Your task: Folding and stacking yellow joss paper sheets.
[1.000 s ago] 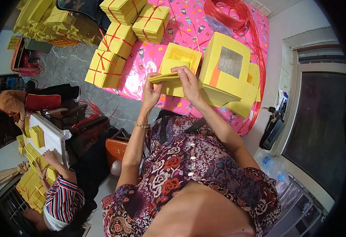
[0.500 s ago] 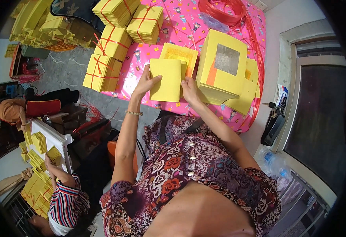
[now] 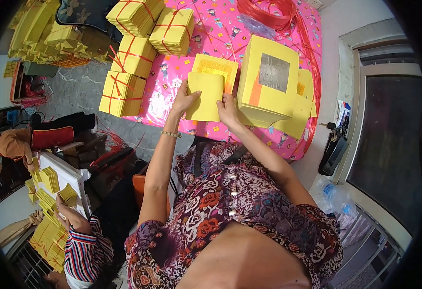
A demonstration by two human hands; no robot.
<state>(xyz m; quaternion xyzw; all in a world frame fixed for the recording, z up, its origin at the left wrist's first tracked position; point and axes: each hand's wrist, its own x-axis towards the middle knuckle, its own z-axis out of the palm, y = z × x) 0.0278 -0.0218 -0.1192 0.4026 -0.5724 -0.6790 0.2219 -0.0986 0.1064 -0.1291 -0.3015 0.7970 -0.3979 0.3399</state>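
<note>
Between my hands a folded yellow paper (image 3: pixel 205 94) lies near the front edge of the pink table. My left hand (image 3: pixel 184 100) grips its left edge, thumb on top and fingers along the side. At its lower right edge, my right hand (image 3: pixel 228 110) pinches the paper, its fingers bent. Just behind the folded paper is a yellow paper sheet with an orange-gold patch (image 3: pixel 218 65), partly covered. To the right of my right hand stands a tall stack of yellow paper (image 3: pixel 280 101), its top sheet bearing a silver square and an orange strip.
Several yellow bundles tied with red string (image 3: pixel 122 92) line the table's left side. A coil of red plastic string (image 3: pixel 273 19) lies at the back, its strands running down the right edge. At lower left, another person (image 3: pixel 86 245) handles yellow paper at a white table (image 3: pixel 69 176).
The folded paper looks narrower and sits slightly further right. My left hand has shifted right with it, and my right hand has drawn in to its lower right edge.
</note>
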